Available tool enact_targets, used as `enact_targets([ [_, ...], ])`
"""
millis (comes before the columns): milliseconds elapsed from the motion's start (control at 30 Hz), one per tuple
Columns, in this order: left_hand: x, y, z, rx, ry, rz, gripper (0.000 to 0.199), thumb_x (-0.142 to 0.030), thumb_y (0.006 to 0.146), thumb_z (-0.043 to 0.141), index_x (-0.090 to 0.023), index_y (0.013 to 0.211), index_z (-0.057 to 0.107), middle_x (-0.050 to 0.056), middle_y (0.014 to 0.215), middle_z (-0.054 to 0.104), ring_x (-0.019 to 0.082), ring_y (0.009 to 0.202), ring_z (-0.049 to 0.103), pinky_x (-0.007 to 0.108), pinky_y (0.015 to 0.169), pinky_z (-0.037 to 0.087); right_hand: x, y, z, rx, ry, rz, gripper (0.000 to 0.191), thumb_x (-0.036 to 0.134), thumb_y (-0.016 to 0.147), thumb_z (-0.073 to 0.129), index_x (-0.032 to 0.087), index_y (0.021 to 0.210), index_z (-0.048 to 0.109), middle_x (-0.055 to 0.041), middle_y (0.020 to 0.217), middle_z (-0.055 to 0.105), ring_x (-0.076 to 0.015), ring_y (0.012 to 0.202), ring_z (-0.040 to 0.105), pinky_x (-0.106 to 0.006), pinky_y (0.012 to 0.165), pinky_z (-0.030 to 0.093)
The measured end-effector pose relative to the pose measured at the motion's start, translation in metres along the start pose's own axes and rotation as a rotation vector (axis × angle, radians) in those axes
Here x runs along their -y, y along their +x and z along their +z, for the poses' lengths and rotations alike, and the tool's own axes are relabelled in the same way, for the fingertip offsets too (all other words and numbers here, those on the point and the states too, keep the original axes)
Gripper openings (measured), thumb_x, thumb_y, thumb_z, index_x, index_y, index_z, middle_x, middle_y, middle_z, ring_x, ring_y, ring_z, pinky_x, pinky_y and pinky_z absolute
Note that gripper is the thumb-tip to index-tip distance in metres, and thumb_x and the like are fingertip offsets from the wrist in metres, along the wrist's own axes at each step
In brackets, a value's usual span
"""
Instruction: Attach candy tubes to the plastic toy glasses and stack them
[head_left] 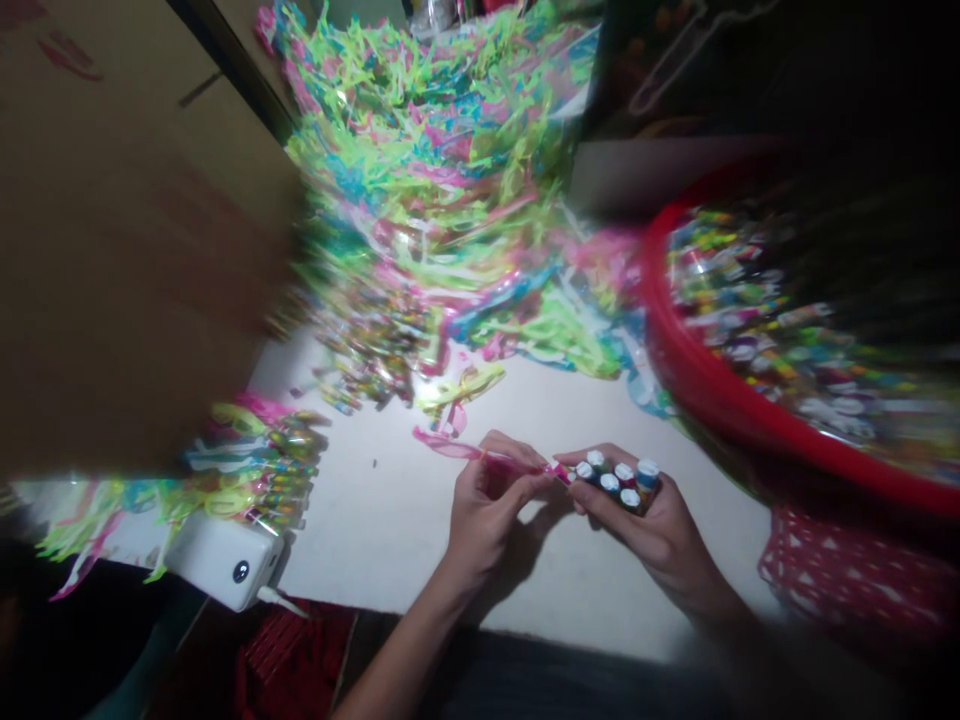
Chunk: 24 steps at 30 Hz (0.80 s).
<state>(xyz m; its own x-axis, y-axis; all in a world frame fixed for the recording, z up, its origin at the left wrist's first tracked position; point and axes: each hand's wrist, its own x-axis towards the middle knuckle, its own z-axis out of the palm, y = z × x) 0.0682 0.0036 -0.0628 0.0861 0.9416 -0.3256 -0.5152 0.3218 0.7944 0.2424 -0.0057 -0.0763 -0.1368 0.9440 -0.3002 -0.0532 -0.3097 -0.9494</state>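
Note:
My left hand (487, 500) pinches a pink translucent strip (450, 446) that trails to the left over the white table (360, 540). At its fingertips the strip meets a small pink and white piece (557, 470), which the fingers of my right hand (660, 530) also touch. Within the right hand sits a bunch of several small tubes with white ends (610, 484), pointing up toward the camera. Just beyond the hands lie a yellow strip (480, 380) and a few pink bits.
A large heap of green, pink and blue strips (450, 180) covers the back. Small wrapped tubes (375, 340) lie before it, with another bundle (285, 470) at left. A white power bank (225, 560) has a cable. At right stands a red basin (667, 310) of colourful pieces.

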Motion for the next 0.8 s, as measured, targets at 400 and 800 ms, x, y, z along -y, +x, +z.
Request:
enact_targets([
  [400, 0.006, 0.008, -0.004, -0.049, -0.04, -0.059, 0.036, -0.024, 0.08, 0.092, -0.017, 0.102, 0.064, -0.001, 0.086, 0.072, 0.01, 0.079, 0.07, 0.025, 0.081, 0.061, 0.009, -0.002, 0.007, 0.012, -0.107, 0.014, 0.05, 0.058, 0.096, 0.076, 0.018, 0.069, 0.066, -0.001, 0.068, 0.057, -0.0109, 0.059, 0.045, -0.027, 0.053, 0.034],
  [800, 0.004, 0.013, -0.004, -0.05, -0.003, -0.056, 0.039, -0.03, 0.078, 0.095, -0.017, 0.097, 0.064, -0.001, 0.084, 0.07, 0.01, 0.078, 0.067, 0.024, 0.077, 0.059, 0.001, -0.001, 0.015, -0.027, 0.086, 0.126, 0.035, 0.052, 0.094, 0.081, 0.018, 0.094, 0.073, 0.0036, 0.06, 0.051, -0.0083, 0.05, 0.035, -0.028, 0.049, 0.021],
])
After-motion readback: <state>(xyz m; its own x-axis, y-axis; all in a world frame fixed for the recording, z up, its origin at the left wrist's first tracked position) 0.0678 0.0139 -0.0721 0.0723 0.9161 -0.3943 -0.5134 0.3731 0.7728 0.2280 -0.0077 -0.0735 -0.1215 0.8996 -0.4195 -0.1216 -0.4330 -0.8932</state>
